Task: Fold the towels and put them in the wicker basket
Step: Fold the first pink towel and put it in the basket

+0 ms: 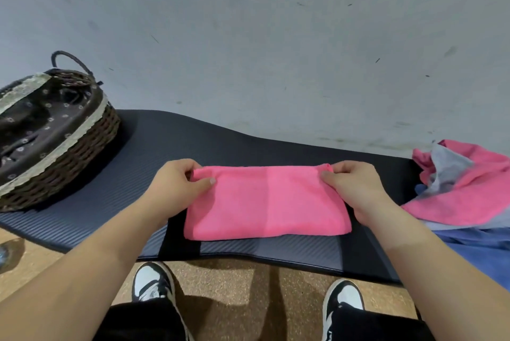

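1. The pink towel (266, 202) lies flat on the dark mat (193, 136) in front of the person, folded into a rectangle.
2. The left hand (176, 189) pinches its far left corner, thumb on top. The right hand (350, 189) pinches the far right corner in the same way.
3. The towel looks light, soft and limp, with a fuzzy nap. I think it will sag if held at one point, so the two corners are good places to hold.
4. The mat is ribbed foam.
5. The basket (69, 164) stands at the left, well apart from the towel. It is brown woven wicker with a flowered cloth lining.
6. A loose pile (463, 189) of pink and grey cloths lies at the right.
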